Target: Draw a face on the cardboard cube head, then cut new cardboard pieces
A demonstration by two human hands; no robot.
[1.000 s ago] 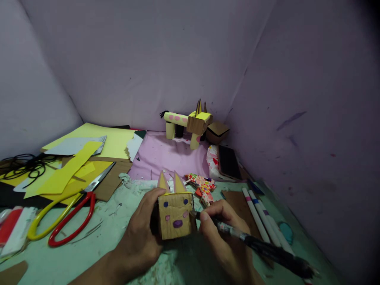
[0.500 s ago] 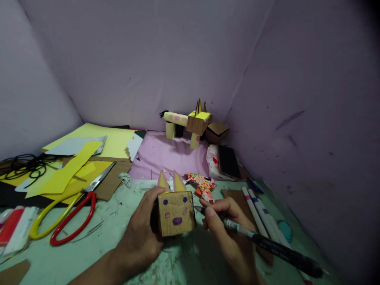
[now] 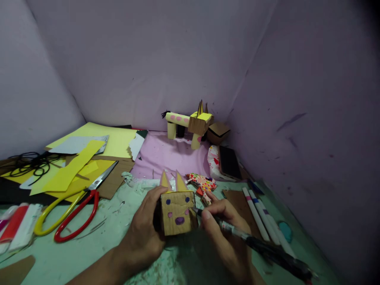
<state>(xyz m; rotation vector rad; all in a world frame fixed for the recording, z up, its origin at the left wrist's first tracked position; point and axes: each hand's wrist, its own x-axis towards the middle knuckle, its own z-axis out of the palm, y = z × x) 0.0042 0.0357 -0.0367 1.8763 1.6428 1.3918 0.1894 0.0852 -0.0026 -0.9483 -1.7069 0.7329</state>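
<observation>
Cardboard box (image 3: 173, 228), gripped by fingers of the left hand (image 3: 145, 227); those of the right hand (image 3: 227, 233) grip a pen (image 3: 255, 242), tip beside a pink spot (image 3: 187, 212).

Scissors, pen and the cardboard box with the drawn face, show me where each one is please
Scissors (image 3: 89, 191): head view, at the pivot where the handles meet.
Pen (image 3: 263, 246): head view, on the dark barrel.
Cardboard box (image 3: 178, 209): head view, on the front face.
</observation>
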